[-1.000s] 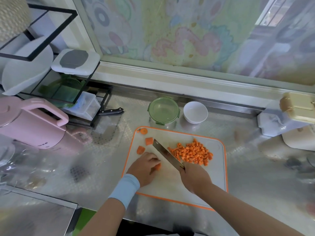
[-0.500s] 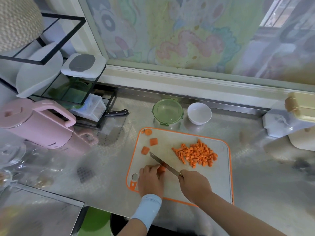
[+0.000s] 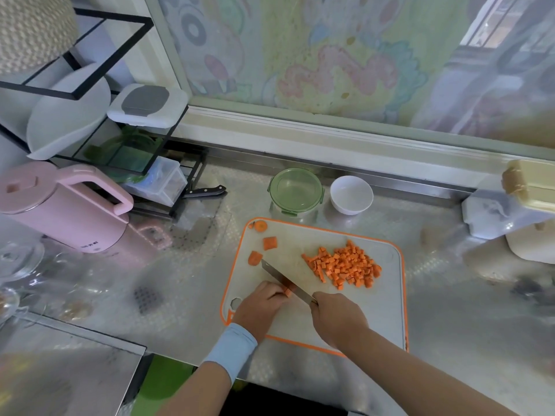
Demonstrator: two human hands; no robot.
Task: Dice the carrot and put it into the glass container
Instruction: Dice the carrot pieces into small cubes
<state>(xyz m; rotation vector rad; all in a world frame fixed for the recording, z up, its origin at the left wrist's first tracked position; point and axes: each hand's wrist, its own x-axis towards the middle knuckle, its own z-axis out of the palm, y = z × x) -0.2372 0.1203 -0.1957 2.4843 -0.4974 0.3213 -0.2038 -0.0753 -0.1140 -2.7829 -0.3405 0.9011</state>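
An orange-rimmed white cutting board (image 3: 387, 298) lies on the steel counter. A heap of diced carrot (image 3: 345, 267) sits on its right half. Three bigger carrot chunks (image 3: 269, 243) lie near its upper left corner. My left hand (image 3: 260, 304) holds a small carrot piece (image 3: 288, 288) down on the board, fingers curled over it. My right hand (image 3: 338, 318) grips the handle of a knife (image 3: 282, 279) whose blade rests across that piece. The round green glass container (image 3: 295, 190) stands behind the board, with nothing in it.
A white bowl (image 3: 351, 194) stands right of the container. A pink kettle (image 3: 64, 208) and a black rack (image 3: 126, 151) with boxes fill the left side; a second knife (image 3: 204, 192) lies under the rack. White and cream boxes (image 3: 510, 211) stand at the right.
The view has shifted, so the board sits further right and lower in frame. Both hands drew toward the board's near left part, and the blade now crosses the small held piece.
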